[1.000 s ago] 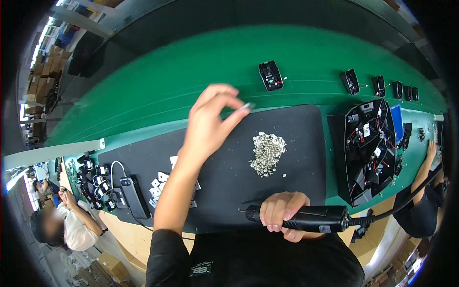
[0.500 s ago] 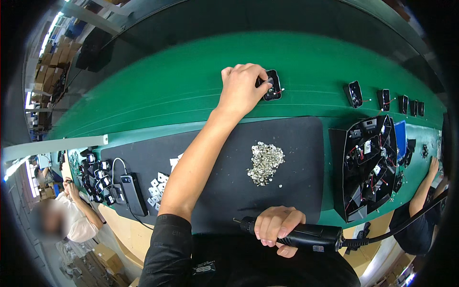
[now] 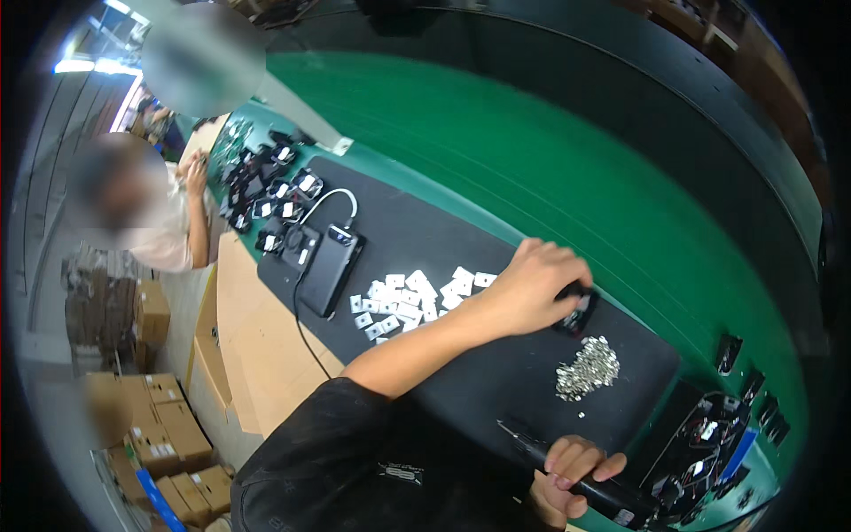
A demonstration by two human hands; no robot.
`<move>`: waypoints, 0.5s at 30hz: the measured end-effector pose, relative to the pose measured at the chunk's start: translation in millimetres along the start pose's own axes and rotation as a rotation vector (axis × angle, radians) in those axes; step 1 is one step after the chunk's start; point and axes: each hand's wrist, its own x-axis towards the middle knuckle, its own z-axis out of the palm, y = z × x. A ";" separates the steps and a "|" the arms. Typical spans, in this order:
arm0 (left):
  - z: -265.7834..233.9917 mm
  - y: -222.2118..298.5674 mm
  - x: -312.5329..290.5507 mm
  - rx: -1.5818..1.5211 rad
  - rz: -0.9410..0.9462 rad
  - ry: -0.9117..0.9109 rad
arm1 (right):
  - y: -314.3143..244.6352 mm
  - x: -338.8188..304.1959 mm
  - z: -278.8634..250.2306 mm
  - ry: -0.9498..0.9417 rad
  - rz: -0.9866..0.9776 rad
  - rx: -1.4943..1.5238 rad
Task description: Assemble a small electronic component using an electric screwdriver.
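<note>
My left hand (image 3: 542,285) grips a small black plastic housing (image 3: 578,315) over the far edge of the black mat (image 3: 505,390). Part of that housing is hidden behind the fingers. In my right hand (image 3: 572,472), near the mat's front edge, is a black electric screwdriver (image 3: 616,498), its bit pointing up and left. A pile of small shiny metal pieces (image 3: 589,369) lies just nearer to me than the housing. To the left, many flat white square pieces (image 3: 403,306) are scattered, partly behind my left forearm.
A black power bank (image 3: 335,268) with a white cable lies on the mat's left part, beside a heap of black devices (image 3: 266,191). A black box (image 3: 665,434) of wired parts stands at right. Several housings (image 3: 729,353) sit on the green belt (image 3: 496,151). A co-worker (image 3: 173,213) sits at left.
My left hand has lifted the housing from the green belt and brought it to the mat. The view has swung left. My right hand still holds the screwdriver.
</note>
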 end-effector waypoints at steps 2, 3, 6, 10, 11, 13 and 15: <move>-12.4 -7.3 -33.5 0.018 -0.041 0.025 | -3.5 0.7 -2.6 0.021 0.016 -0.032; -13.6 -12.4 -48.1 0.048 -0.068 -0.001 | -2.5 1.7 -6.3 0.002 0.025 -0.005; -20.0 -21.3 -76.3 -0.010 -0.182 -0.005 | 1.8 7.8 -7.8 0.019 0.020 -0.005; 1.0 -25.2 -70.9 0.008 -0.074 0.063 | 0.9 8.3 -14.6 -0.060 0.008 0.021; 1.3 -25.7 -70.8 0.002 -0.063 0.076 | 3.4 10.5 -13.4 -0.059 -0.003 0.015; -0.1 -25.7 -73.2 -0.014 -0.071 0.076 | 3.6 12.5 -12.7 -0.046 0.019 -0.024; -0.4 -29.7 -76.3 -0.017 -0.071 0.102 | 6.2 16.0 -12.6 -0.032 0.034 -0.087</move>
